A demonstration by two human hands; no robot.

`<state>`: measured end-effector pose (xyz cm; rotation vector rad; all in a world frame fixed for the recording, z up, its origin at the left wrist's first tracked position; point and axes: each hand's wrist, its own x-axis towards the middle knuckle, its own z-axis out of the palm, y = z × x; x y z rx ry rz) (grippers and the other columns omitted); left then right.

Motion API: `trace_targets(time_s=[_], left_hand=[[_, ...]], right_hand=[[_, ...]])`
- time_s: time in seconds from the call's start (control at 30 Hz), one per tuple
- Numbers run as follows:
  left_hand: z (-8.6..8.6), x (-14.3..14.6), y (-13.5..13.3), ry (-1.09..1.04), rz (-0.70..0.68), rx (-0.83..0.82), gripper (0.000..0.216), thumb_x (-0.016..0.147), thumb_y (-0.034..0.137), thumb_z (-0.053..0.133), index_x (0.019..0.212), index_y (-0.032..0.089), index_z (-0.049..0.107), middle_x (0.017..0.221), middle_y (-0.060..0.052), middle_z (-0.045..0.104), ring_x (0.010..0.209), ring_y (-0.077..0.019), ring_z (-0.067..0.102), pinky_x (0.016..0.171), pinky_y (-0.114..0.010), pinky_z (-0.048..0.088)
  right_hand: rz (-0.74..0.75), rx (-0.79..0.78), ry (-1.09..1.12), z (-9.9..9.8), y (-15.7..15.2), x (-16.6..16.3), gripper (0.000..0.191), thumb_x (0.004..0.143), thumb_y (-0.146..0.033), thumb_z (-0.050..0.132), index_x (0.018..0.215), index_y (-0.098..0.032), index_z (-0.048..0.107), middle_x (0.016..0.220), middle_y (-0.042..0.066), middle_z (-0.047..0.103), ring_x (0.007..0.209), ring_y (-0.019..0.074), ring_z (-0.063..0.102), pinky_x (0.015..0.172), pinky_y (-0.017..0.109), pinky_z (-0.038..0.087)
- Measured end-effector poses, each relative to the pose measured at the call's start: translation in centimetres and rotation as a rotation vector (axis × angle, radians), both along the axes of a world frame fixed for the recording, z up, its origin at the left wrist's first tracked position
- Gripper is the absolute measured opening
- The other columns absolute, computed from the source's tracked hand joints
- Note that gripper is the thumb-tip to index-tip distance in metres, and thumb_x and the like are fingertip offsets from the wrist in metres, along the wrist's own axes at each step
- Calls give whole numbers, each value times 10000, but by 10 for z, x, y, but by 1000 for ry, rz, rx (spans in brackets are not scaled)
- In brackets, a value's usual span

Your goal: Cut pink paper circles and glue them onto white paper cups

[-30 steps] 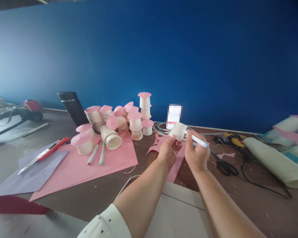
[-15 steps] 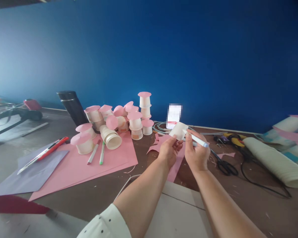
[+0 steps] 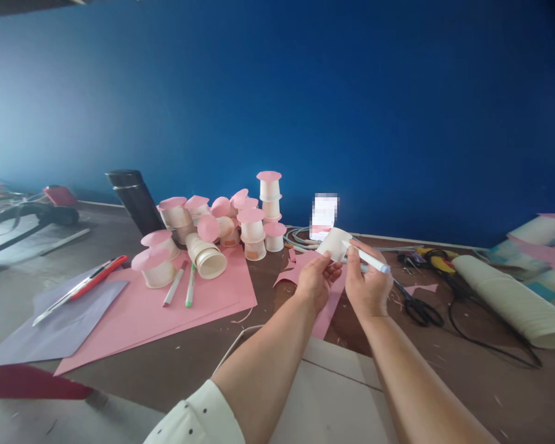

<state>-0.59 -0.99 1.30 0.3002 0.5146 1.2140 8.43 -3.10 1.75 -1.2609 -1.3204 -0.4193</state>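
Note:
Between my hands is a small white paper cup [image 3: 333, 243], tilted, its side turned toward me. My left hand [image 3: 315, 280] grips the cup's lower edge with thumb and fingers. In my right hand [image 3: 369, 283] is a white marker pen [image 3: 369, 258] with a light blue end; its other end meets the right side of the cup. Whether there is any mark on the cup I cannot tell. Pink paper scraps [image 3: 329, 311] lie on the table below my hands. Behind the cup stands a bright, blurred screen [image 3: 324, 214].
On the left, several white cups topped with pink discs [image 3: 271, 177] stand by pink sheets [image 3: 120, 320], two markers [image 3: 190, 287], a red cutter [image 3: 97, 277] and a black flask [image 3: 136, 200]. At right lie black scissors [image 3: 423, 312], cables and a long cup stack [image 3: 509, 299].
My right hand and the marker have shifted very slightly right. The cup has moved a touch the same way; the rest looks unchanged.

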Motion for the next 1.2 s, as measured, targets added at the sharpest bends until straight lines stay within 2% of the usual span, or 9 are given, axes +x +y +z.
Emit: trace_targets(time_s=[0.4, 0.77, 1.03, 1.2], left_hand=[[-2, 0, 0, -5, 2, 2, 80, 841, 158, 644, 847, 82, 667, 713, -59, 656, 640, -112, 637, 643, -214, 514], [0, -1, 0, -21, 15, -12, 87, 863, 139, 608, 846, 74, 664, 703, -54, 649, 619, -106, 636, 617, -206, 509], [-1, -1, 1, -10, 22, -17, 77, 832, 153, 661, 862, 82, 667, 737, -62, 658, 637, -113, 642, 644, -213, 511], [0, -1, 1, -15, 18, -8, 85, 856, 147, 619, 863, 77, 668, 718, -60, 657, 633, -111, 641, 635, -210, 514]], right_hand=[[-9, -2, 1, -1, 1, 1, 279, 943, -337, 518, 1036, -160, 714, 984, 129, 738, 916, 244, 690, 838, 382, 533], [-31, -18, 3, -2, 2, 2, 301, 943, -363, 514, 1027, -162, 721, 971, 132, 741, 897, 248, 693, 817, 385, 537], [-22, -28, 10, 0, -1, -1, 296, 937, -360, 520, 1011, -162, 726, 959, 131, 748, 888, 252, 699, 807, 387, 544], [7, -20, 3, 1, -1, 0, 281, 935, -346, 522, 1003, -158, 721, 962, 127, 747, 906, 245, 695, 826, 378, 533]])
